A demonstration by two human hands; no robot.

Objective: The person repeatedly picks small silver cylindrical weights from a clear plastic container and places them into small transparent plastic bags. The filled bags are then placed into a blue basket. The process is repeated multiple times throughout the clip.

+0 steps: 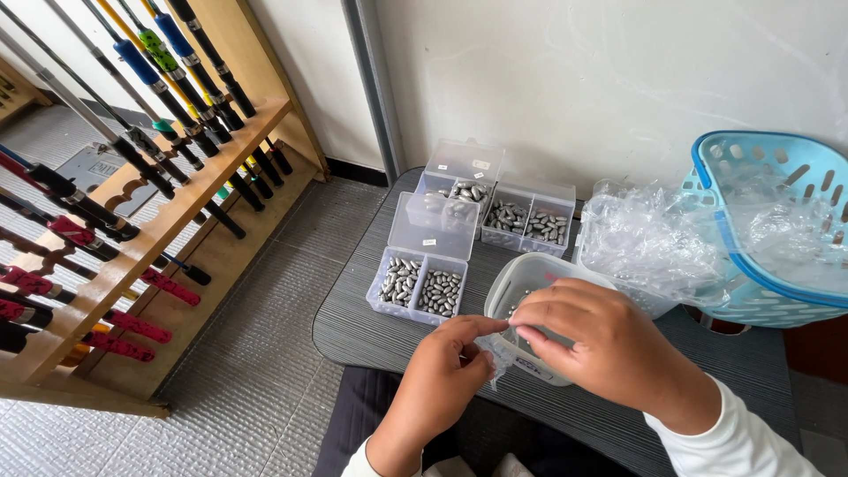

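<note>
Head view showed two bare hands working over a small dark table (397, 336), which serves as the landmark below. The left hand (439, 375) was closed in a pinch, thumb and forefinger gripping a small clear bag (493, 353) at the table's near edge. The right hand (590, 340) was also closed, its fingertips (528, 334) nipping the same bag from the other side, apparently to keep its mouth steady between both grips. Whether the bag held anything could not be told.

Directly behind the hands, on the table's near half, stood one translucent tub (521, 283), open-topped and within easy reach. Its contents were mostly hidden.

Three clear divided boxes (424, 265) sat toward the table's middle and far edge, lids standing open, presumably for access. Each showed grey oval sinkers (440, 291) sorted by compartment; the sinkers were too many and too small to count.

One heap of crumpled clear plastic (645, 234) lay at the table's right, spilling against one blue basket (777, 225) just off that side.

Left of the table stood one wooden rack (177, 221) holding fishing rods (159, 97) slotted side by side; the frame cut them off, so no firm count.
</note>
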